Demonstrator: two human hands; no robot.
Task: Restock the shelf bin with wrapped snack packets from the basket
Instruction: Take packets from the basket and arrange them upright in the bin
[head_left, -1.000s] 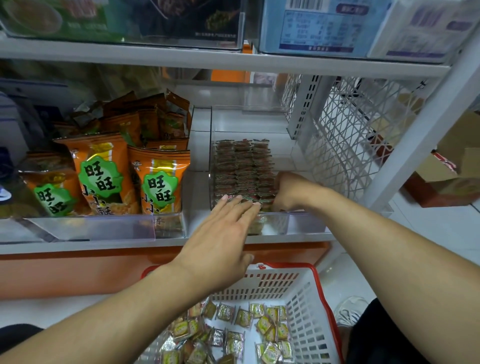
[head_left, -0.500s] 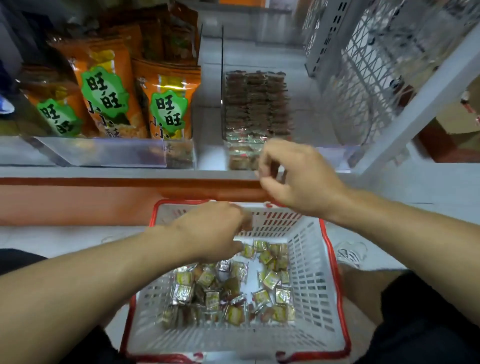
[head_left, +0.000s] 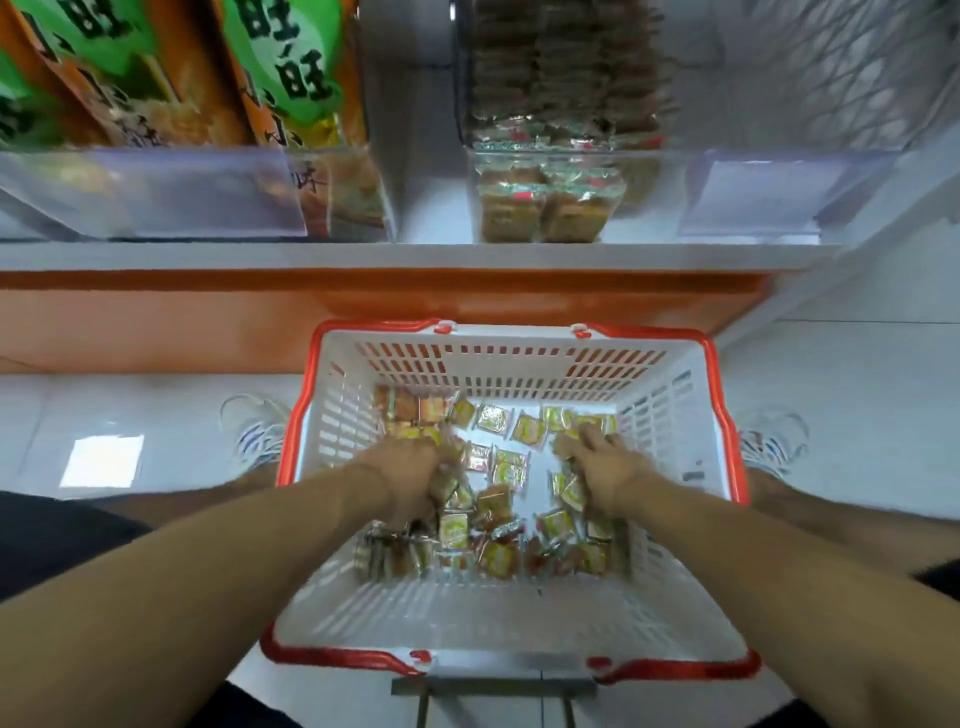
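Both hands down in basket (head_left: 675, 395), lower centre: left hand (head_left: 410, 475) and right hand (head_left: 605, 467) among snack packets (head_left: 506, 470); blurred, cannot tell either grip.

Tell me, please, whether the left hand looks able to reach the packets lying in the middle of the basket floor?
Probably yes. The left hand is already down inside the basket among the snack packets, and those in the middle lie just beside it with nothing covering them. Motion blur hides what its fingers hold.
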